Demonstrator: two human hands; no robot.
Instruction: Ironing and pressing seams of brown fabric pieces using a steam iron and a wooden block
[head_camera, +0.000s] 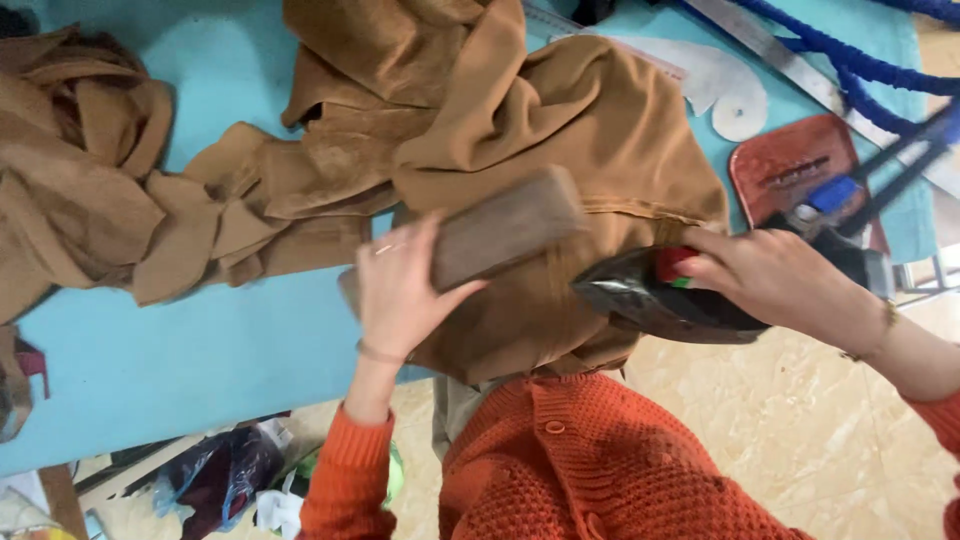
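We have the left hand (400, 290) closed around one end of a wooden block (505, 228), fingers wrapped over its near end, the block lying tilted on the tan garment (600, 130); the right hand (770, 275) grips the handle of a dark iron (655, 300), fingers curled shut over it, a red control showing just under the fingertips. The iron's soleplate sits at the near edge of the garment, just beside the block, where the cloth hangs over the rim of the turquoise table (200, 340); whether the plate is touching the cloth or hovering just off it we cannot tell.

We judge this to be the pressing step — iron and block working side by side on one seam or fold near the table's edge; the next move seems to call for keeping the block flat and firm on the cloth beside the iron, with the left fingers well out of the hot plate's way, and for keeping the overhanging fabric from sliding off.

More tan fabric lies bunched at the far left (70, 180), well apart from the hands; a white curved template (725, 90) and a metal ruler (780, 55) lie beyond the garment, a reddish iron rest (790, 165) sits near the right hand, and a blue cord (850, 60) trails across the far corner — we wear an orange knitted cardigan (590, 470).
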